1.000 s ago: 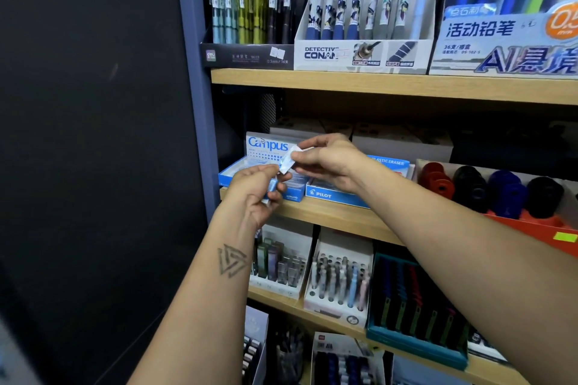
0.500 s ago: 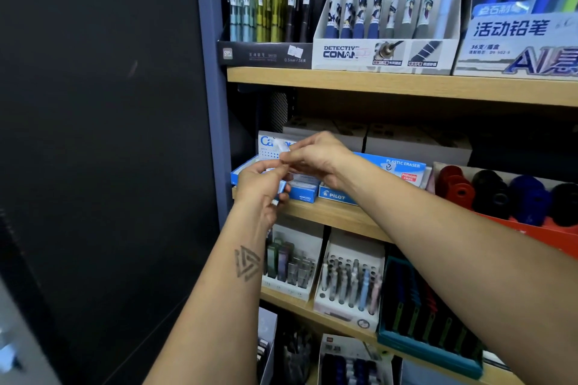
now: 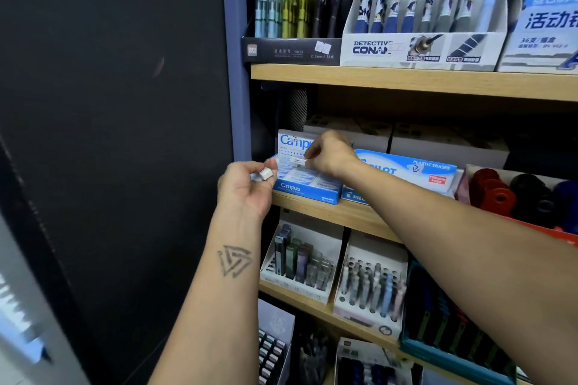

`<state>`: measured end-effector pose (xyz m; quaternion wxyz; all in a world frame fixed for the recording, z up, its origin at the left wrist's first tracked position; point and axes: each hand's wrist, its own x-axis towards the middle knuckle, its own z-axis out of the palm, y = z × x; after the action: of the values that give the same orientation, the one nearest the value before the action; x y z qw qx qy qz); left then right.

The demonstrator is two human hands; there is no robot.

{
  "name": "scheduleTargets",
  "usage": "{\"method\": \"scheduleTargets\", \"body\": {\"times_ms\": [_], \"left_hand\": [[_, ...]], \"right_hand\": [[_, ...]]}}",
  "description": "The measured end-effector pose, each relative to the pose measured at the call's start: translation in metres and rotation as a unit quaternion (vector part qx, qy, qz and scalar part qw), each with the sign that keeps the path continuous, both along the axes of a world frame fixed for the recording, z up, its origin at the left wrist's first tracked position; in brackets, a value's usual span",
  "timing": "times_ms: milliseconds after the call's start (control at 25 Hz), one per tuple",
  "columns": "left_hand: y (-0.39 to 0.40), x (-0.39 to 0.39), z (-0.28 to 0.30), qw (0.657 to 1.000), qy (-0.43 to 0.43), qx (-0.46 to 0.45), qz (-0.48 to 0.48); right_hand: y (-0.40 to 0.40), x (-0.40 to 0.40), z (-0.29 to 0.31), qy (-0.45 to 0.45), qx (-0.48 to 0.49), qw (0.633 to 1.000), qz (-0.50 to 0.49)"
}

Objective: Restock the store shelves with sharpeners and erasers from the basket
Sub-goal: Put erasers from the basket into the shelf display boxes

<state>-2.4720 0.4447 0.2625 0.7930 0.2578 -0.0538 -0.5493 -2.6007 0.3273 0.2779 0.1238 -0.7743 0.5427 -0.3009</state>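
Right hand [image 3: 331,155] pinching boxy white eraser [image 3: 297,161] over glossy blue carton [image 3: 305,187], left hand [image 3: 247,186] gripping small block [image 3: 266,173]

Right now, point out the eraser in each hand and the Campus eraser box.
Eraser in left hand [image 3: 266,173], head view, on its white end face.
Eraser in right hand [image 3: 297,161], head view, on its sleeve.
Campus eraser box [image 3: 305,192], head view, on its blue front wall.

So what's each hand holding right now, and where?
Left hand pinches a small eraser by its end; right hand pinches another eraser at one end.
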Motion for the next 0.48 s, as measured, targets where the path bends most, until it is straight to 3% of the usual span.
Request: {"method": "scheduleTargets", "body": {"times_ms": [160,480], "left_hand": [[0.002,0.001,-0.001,1.0,-0.025,-0.009,-0.007],[-0.001,-0.009,-0.005,0.996,-0.068,-0.008,-0.053]], "right_hand": [[-0.002,0.019,-0.002,0.026,-0.019,0.999,0.042],[-0.007,0.04,-0.015,0.131,-0.064,0.989,-0.008]]}}
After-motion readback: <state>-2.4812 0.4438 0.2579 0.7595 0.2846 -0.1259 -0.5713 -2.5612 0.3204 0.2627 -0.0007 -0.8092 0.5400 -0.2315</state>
